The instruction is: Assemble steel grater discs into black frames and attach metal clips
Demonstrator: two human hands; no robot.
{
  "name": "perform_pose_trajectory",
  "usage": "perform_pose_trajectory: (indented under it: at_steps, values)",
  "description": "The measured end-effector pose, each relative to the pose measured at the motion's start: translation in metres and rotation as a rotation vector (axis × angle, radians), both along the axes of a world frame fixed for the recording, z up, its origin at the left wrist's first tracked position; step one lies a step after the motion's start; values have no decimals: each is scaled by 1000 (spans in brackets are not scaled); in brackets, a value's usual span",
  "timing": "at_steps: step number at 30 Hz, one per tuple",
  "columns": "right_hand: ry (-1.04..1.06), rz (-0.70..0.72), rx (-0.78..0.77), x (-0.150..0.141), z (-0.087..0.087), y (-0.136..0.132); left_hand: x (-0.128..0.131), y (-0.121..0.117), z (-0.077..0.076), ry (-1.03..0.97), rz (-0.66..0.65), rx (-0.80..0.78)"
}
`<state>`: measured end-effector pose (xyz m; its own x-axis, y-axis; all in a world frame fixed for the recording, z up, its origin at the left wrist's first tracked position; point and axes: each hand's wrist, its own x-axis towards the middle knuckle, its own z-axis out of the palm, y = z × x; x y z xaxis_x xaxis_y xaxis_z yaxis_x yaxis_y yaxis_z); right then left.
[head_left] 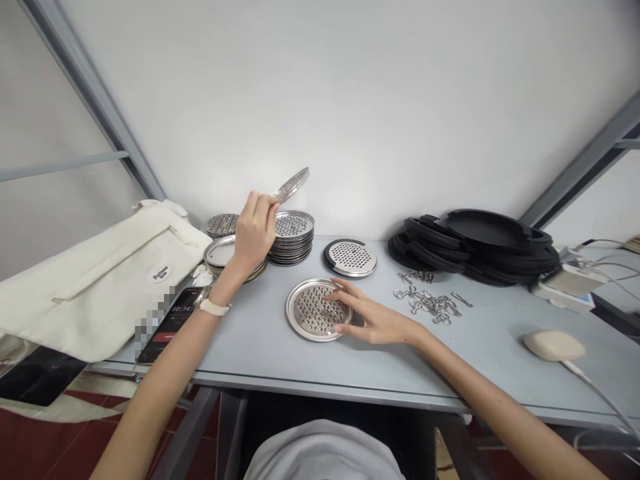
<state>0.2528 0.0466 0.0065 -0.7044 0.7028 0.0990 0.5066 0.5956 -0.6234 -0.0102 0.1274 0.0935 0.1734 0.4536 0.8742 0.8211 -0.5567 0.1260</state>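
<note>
Working 2 round metal graters at once, to judge by the hands: 1 held up, 1 on the table (380, 377).

Pinching, with the left hand (257, 223), the tilted grater disc (294, 185) by its near rim; just left of centre, above mid-frame. Directly below it in the frame, a tall grater stack (292, 251).

Spreading the right hand (377, 321) loosely over the right edge of the flat grater disc (315, 312), at frame centre and a little below; thumb and fingertips at or just above the perforated face. Not closed in a grasp; cannot tell if pressing or merely hovering.

Farther back, right of centre, a perforated disc in a black holder (351, 259). At right-middle, a heap of metal clips (430, 303), with black plastic rings (493, 230) piled behind. At left-middle, beside the left wrist, a lower disc stack (220, 253), topped by a plain-faced disc.

Next move, in judgement: calls for a secure rim hold on the left, levelling before any contact, fingertips off the rough cutting holes. On the right, calls for either a proper edge grip or clearance, to avoid scraping skin or knocking the nearby stack.
</note>
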Motion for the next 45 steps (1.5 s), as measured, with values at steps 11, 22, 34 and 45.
perform_pose_trajectory:
  at_steps: [11, 22, 34, 45]
  values:
    - [573, -165, -245, -6, 0, 2, 8, -114, -67, -891, -574, -927]
    - [84, -147, -94, 10, -18, 16, 3, -101, -114, -1041, -507, -1201]
    - [-55, -176, 84, 1, -24, 15, -2, -97, -127, -610, -374, -1011]
    - [-117, -170, 140, 4, -28, 23, -2, -97, -139, -428, -275, -914]
